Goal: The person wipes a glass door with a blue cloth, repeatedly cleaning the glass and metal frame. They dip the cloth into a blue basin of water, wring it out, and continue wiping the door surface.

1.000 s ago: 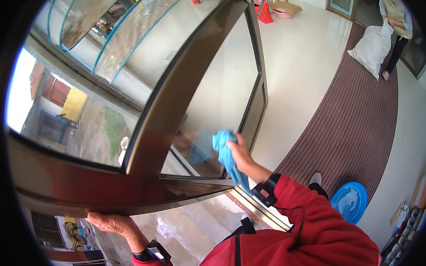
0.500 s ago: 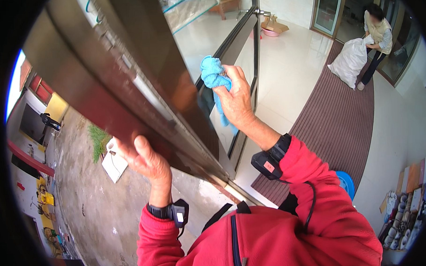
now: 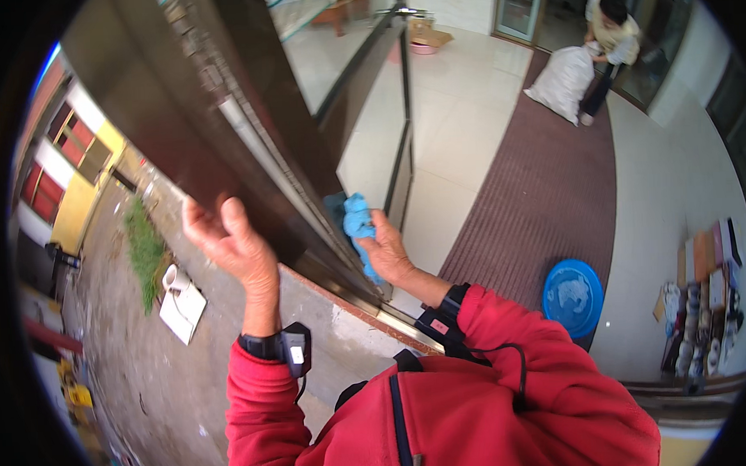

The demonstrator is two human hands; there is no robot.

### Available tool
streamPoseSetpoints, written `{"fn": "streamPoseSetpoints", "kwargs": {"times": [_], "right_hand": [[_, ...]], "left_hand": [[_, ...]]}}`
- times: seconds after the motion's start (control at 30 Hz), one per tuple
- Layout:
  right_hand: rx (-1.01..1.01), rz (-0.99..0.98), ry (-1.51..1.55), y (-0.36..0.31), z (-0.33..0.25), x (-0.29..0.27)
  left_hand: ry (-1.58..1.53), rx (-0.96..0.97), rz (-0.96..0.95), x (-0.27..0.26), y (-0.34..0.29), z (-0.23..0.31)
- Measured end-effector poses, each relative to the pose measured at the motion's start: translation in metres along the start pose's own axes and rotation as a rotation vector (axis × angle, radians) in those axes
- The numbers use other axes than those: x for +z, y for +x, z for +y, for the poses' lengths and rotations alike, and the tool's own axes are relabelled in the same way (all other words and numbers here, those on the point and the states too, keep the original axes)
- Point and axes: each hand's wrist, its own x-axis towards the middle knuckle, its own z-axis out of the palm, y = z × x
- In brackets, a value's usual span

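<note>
A crumpled blue cloth (image 3: 359,219) is bunched in my right hand (image 3: 389,253), its lower end hanging down along the metal. That hand is low beside the brown metal door frame (image 3: 167,109), next to the glass door (image 3: 376,142). A bit of the cloth shows dimly mirrored in the shiny frame. On the outer side of the frame, my left hand (image 3: 240,250) is raised with thumb and fingers apart and holds nothing. Its fingertips are by the frame's edge; whether they touch it I cannot tell.
A blue basin (image 3: 559,313) stands by the striped brown mat (image 3: 503,204). Farther back a person (image 3: 617,40) bends over a white sack (image 3: 563,82). Shoes (image 3: 695,328) line the right wall. Outside lies a white board (image 3: 183,313) beside grass (image 3: 143,245); a threshold (image 3: 367,303) divides the floors.
My right hand has moved down along the door frame with the cloth. The view has shifted, bringing the blue basin fully into sight. My left hand stays by the frame's outer edge.
</note>
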Motion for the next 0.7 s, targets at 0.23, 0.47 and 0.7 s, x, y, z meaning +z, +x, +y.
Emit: {"fn": "streamPoseSetpoints", "kwargs": {"times": [0.23, 0.47, 0.7], "right_hand": [[0.144, 0.098, -0.179, -0.003, 0.026, -0.025], [0.548, 0.403, -0.601, -0.122, 0.149, -0.069], [1.01, 0.572, -0.817, -0.273, 0.205, -0.086]], "left_hand": [[0.17, -0.076, -0.029, 0.008, 0.076, -0.073], [0.206, -0.04, -0.038, 0.013, 0.092, -0.269], [0.556, 0.315, -0.009, 0.041, 0.068, -0.335]]}}
